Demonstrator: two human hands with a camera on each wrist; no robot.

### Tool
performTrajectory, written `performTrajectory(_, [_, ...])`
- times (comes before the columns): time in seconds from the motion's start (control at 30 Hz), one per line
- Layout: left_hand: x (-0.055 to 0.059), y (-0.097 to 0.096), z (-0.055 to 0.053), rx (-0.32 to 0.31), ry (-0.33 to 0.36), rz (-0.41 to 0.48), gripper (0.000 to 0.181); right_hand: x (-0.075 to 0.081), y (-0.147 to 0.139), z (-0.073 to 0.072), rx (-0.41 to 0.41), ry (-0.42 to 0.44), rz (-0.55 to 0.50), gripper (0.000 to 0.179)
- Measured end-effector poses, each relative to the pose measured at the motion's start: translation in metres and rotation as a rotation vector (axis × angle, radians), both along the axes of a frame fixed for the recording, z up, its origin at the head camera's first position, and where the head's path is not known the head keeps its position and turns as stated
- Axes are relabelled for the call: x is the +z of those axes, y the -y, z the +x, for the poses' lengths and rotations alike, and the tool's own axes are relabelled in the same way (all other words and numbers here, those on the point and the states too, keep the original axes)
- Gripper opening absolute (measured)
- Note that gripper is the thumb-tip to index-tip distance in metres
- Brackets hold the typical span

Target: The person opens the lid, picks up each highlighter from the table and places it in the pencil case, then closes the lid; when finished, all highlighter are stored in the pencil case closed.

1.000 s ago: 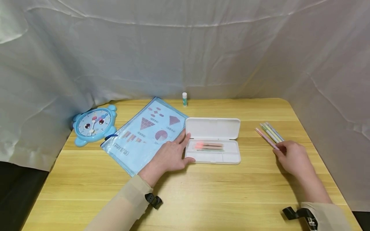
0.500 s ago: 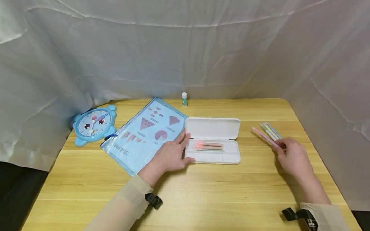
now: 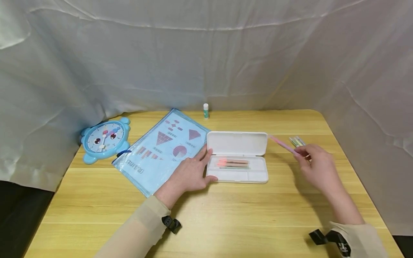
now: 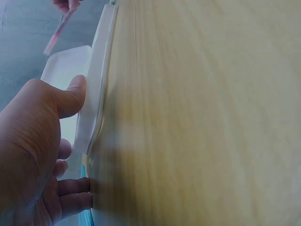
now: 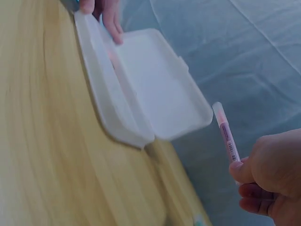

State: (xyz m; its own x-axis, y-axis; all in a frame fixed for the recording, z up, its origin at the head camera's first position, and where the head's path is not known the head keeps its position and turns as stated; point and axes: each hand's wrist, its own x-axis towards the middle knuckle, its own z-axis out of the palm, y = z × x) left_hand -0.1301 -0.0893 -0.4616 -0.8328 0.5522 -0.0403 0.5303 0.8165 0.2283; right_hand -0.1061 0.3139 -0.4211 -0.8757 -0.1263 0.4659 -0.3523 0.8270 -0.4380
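My left hand (image 3: 190,173) holds the left end of an open white pencil case (image 3: 258,175), thumb at the front corner and fingers by the raised lid (image 3: 237,143). Several pens (image 3: 237,165) with reddish-looking ends lie in its back compartment. My right hand (image 3: 317,166) pinches a pink pen (image 3: 284,145) near one end, above the table and right of the case. In the right wrist view this pen (image 5: 228,136) shows a clear cap and a printed barcode. More pens (image 3: 297,141) lie on the table behind the right hand, partly hidden by it.
A blue zip folder (image 3: 151,161) with printed shapes lies left of the case, partly under my left forearm. Farther left is a blue toy clock (image 3: 106,139). A glue stick (image 3: 206,111) stands at the back. Grey cloth (image 3: 206,53) hangs behind the table.
My right hand has lifted the pink pen off the table, away from the other pens, and moved it left towards the case. My left hand has stayed in place.
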Motion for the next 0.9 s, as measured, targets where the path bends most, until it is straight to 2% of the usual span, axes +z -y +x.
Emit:
performTrajectory(0.17, [-0.001, 0.001, 0.0, -0.005, -0.007, 0.004, 0.101, 0.007, 0.015, 0.0, 0.039, -0.019, 0.0, 0.015])
performTrajectory(0.37, [-0.001, 0.001, 0.0, 0.001, -0.008, 0.01, 0.101, 0.009, 0.034, -0.003, 0.133, -0.053, -0.002, 0.016])
performTrajectory(0.6, [-0.001, 0.0, 0.0, 0.002, 0.007, 0.003, 0.101, 0.0, 0.055, -0.007, 0.222, 0.02, -0.02, 0.016])
performTrajectory(0.9, [0.0, -0.001, 0.0, 0.004, 0.01, -0.008, 0.101, -0.015, 0.081, -0.015, 0.272, 0.166, 0.006, 0.009])
